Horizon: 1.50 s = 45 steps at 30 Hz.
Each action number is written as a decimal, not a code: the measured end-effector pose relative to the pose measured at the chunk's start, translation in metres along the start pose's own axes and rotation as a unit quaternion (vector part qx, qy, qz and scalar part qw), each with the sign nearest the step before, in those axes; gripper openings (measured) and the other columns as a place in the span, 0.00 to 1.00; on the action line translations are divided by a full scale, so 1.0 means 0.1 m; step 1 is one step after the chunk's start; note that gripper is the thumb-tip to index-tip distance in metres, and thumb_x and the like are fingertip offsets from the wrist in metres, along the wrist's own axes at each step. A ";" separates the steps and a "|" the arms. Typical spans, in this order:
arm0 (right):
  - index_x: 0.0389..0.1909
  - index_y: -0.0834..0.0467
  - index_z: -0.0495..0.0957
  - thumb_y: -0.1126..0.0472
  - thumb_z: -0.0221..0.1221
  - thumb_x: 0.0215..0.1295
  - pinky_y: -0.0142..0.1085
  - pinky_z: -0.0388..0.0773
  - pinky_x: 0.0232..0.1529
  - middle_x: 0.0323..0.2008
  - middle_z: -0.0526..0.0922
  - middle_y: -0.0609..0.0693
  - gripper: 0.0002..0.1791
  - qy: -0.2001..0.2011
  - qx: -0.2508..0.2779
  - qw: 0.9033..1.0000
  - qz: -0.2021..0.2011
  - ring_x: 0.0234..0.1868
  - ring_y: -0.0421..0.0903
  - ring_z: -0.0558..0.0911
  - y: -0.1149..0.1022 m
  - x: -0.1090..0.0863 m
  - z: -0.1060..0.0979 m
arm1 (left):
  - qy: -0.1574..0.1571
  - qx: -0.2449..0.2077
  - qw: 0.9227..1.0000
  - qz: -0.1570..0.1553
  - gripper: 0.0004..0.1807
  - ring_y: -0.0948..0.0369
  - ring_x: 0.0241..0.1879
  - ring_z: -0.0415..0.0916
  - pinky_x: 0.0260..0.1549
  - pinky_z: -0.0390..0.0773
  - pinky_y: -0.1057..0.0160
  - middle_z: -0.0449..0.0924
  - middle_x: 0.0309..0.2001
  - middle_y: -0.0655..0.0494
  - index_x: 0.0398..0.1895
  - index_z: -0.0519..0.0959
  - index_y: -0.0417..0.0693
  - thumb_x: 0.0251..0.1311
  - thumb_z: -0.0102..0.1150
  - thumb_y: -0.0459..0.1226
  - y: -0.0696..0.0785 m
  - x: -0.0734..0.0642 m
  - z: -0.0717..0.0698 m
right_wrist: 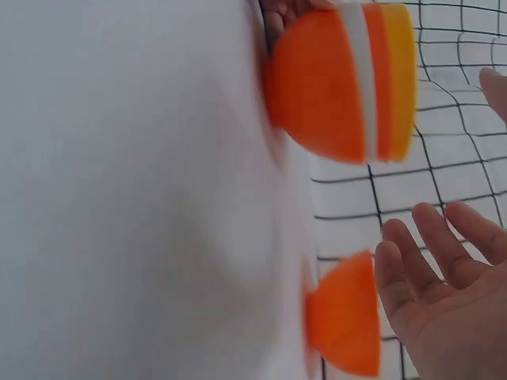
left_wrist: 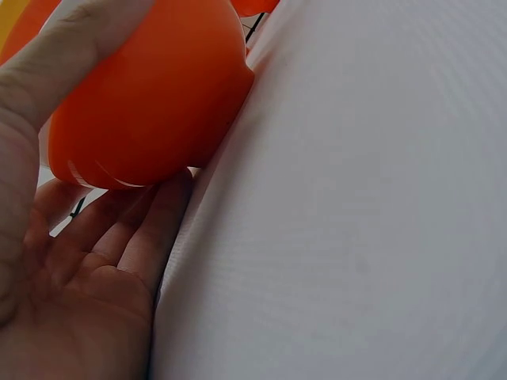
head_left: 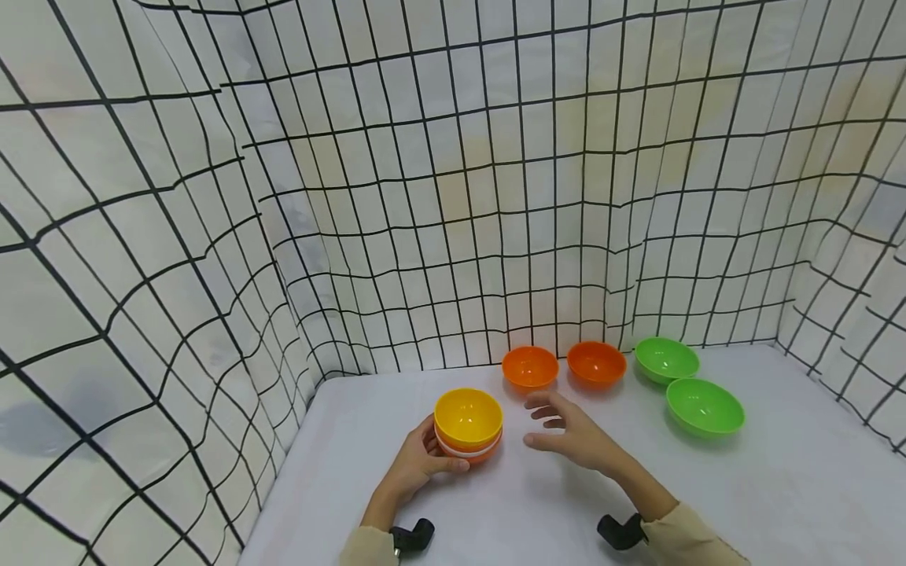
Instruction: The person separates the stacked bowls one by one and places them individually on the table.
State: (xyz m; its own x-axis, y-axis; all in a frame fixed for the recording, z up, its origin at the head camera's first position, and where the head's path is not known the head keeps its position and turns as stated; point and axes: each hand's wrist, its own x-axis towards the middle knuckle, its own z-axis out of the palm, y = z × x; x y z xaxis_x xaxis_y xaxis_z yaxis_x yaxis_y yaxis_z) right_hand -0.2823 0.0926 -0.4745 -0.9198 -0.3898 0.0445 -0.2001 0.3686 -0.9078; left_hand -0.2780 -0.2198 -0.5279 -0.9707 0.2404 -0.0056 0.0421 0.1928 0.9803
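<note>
A nested stack of bowls stands on the white table, with a yellow bowl (head_left: 468, 417) on top. Under it the right wrist view shows the rims of an orange bowl (right_wrist: 383, 83) and a white bowl (right_wrist: 358, 79), then a deeper orange bowl (right_wrist: 317, 91) at the bottom. My left hand (head_left: 416, 462) grips the stack from the left side, thumb in front and fingers behind, low near the table. To the right of the stack, my right hand (head_left: 575, 437) hovers with fingers spread and loosely bent, holding nothing.
Behind my right hand sit two separate orange bowls (head_left: 530, 368) along the back edge. Farther right are two green bowls, one at the back (head_left: 665, 360) and another nearer one (head_left: 705, 409). A white wall with a black grid (head_left: 439, 196) encloses the table (head_left: 524, 527).
</note>
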 end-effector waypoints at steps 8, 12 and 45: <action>0.76 0.55 0.61 0.47 0.73 0.59 0.58 0.72 0.71 0.74 0.68 0.55 0.48 -0.028 0.055 0.998 -0.009 0.70 0.58 0.71 0.03 0.24 0.39 | 0.000 0.008 1.000 0.010 0.54 0.52 0.70 0.71 0.70 0.73 0.57 0.70 0.74 0.53 0.78 0.61 0.56 0.47 0.82 0.43 0.00 -0.01 0.00; 0.77 0.53 0.59 0.47 0.74 0.57 0.56 0.72 0.71 0.75 0.66 0.55 0.51 -0.032 0.080 0.996 -0.016 0.70 0.57 0.72 0.04 0.33 0.52 | 0.001 0.011 1.000 0.010 0.56 0.51 0.71 0.70 0.69 0.74 0.58 0.69 0.74 0.51 0.79 0.60 0.54 0.47 0.82 0.43 0.00 -0.01 -0.01; 0.79 0.51 0.53 0.48 0.77 0.52 0.57 0.70 0.73 0.71 0.70 0.51 0.58 -0.024 0.104 0.994 -0.029 0.66 0.51 0.74 0.03 0.52 0.75 | -0.011 0.000 1.000 0.008 0.53 0.52 0.69 0.73 0.67 0.76 0.63 0.70 0.73 0.53 0.78 0.61 0.56 0.48 0.81 0.44 0.02 -0.02 0.00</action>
State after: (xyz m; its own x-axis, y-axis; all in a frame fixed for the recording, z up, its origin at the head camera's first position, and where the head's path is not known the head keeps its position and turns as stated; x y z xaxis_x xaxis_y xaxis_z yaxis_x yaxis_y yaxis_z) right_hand -0.3055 0.0097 -0.5058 -0.8903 -0.4477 0.0837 -0.1740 0.1645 -0.9709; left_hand -0.2757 -0.2204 -0.5257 -0.9646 0.2636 0.0066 0.0582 0.1888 0.9803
